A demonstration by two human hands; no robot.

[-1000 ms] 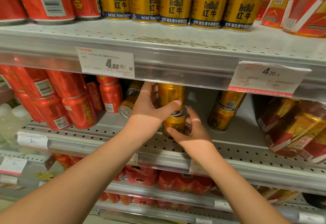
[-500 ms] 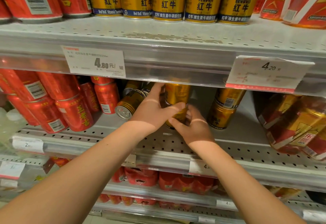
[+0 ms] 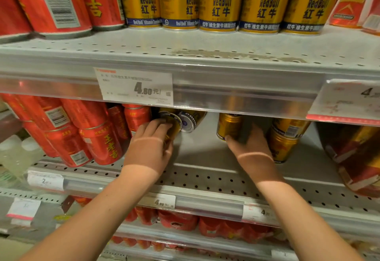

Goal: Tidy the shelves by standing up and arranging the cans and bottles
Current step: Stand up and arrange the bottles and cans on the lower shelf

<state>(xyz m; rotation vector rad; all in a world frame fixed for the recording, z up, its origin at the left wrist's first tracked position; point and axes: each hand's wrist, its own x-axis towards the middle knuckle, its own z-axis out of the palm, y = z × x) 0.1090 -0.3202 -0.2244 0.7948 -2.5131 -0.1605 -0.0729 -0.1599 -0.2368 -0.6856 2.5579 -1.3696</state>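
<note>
**A:** Where to find the gold cans?

**B:** Under the 4.80 tag (image 3: 133,87), on the shelf (image 3: 205,178) beneath it. Directly below the tag: gripping a tipped can (image 3: 171,122) with the left hand (image 3: 148,149), fingers curled over its side, can end facing out.

**A:** Any others lying down?

**B:** Yes. Look just right of that one, below the tag's right corner, for a second can (image 3: 191,120), also on its side. Touching the first or merely beside it? Cannot tell.

**A:** And further right of the tag?

**B:** Holding an upright can (image 3: 229,125) with the right hand (image 3: 253,147), thumb on the lower front, fingers wrapped behind. Looks clamped, though somewhat blurred. Further right again, note a stack (image 3: 285,141) of gold cans, two high and standing.

**A:** Done so far, by the look of it?

**B:** Above the tag, a neat top row (image 3: 220,4), upright, labels forward. Below and left of the tag, red cans (image 3: 98,137), stacked and standing. Seemingly nothing to fix in either place.

**A:** Left to do?

**B:** Most likely raising both tipped cans, then lining them up with the upright one in the gap below the tag. Roughly midway for this shelf, as a guess. No judging the shelves lower down: too small to read.
</note>
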